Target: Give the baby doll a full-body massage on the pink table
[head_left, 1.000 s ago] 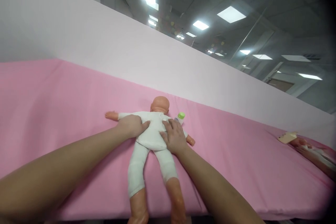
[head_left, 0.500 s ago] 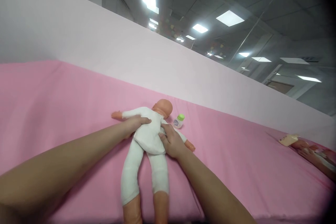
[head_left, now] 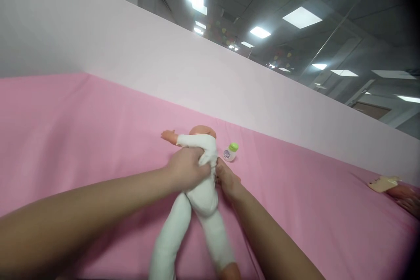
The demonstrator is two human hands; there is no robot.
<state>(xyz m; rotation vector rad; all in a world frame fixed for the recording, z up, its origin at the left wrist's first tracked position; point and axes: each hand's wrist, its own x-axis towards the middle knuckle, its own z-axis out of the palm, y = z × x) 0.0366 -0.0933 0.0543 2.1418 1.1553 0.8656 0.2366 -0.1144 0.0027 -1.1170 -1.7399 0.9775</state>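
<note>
Turned more onto its side since the earlier frame, the doll (head_left: 204, 197) now shows a narrower torso, and the left hand (head_left: 187, 168) has come further to the right with it. Both forearms reach in from the lower corners of the view. The left hand lies over the near-left side of the white torso, back of the hand upward, with its fingers bent and gripping the body; its thumb lies on the cloth. The right hand (head_left: 228, 179) stands on its edge at the other side, its fingers curled in against the torso; I cannot tell if they grip or only support, because they are partly hidden.

The doll is on the pink cover (head_left: 295, 192) of the table, between the 2 hands. Its head is at the far end, partly behind the shoulder, and 1 arm extends to the left. Its 2 legs point toward the near edge, and the lower parts are cut by the view.

Just beyond the right hand stands a small bottle (head_left: 230, 153) with a green cap, apart from it. Farther off is the white wall (head_left: 203, 74). Pink surface is open on the left, and also on the right until another person's hand (head_left: 409, 203).
</note>
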